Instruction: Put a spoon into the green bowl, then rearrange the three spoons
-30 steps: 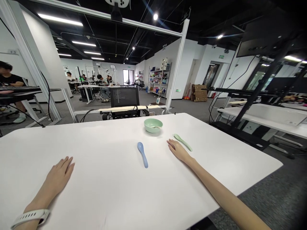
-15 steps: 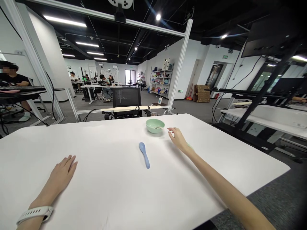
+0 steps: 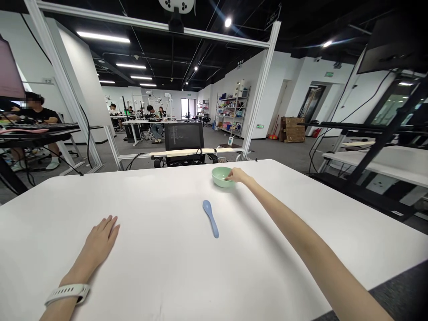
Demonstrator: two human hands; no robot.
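Observation:
My right hand (image 3: 236, 175) reaches far across the white table (image 3: 160, 267) and its fingers close on the right rim of a pale green bowl (image 3: 220, 176). A blue spoon (image 3: 210, 217) lies alone on the table in front of the bowl, handle toward me. Left of it, my left hand (image 3: 101, 235) rests flat with fingers stretched out and holds nothing; a white watch band sits on its wrist. The green spoon seen earlier does not show; my right forearm covers that spot.
A black office chair (image 3: 183, 138) stands behind the table's far edge inside a white metal frame (image 3: 261, 93). Other people sit at desks at the far left and in the background. A black stand and white desks fill the right side.
My right hand lifted from beside the green spoon and moved forward and left to the bowl's rim. The left hand stayed flat. The view shifted a little.

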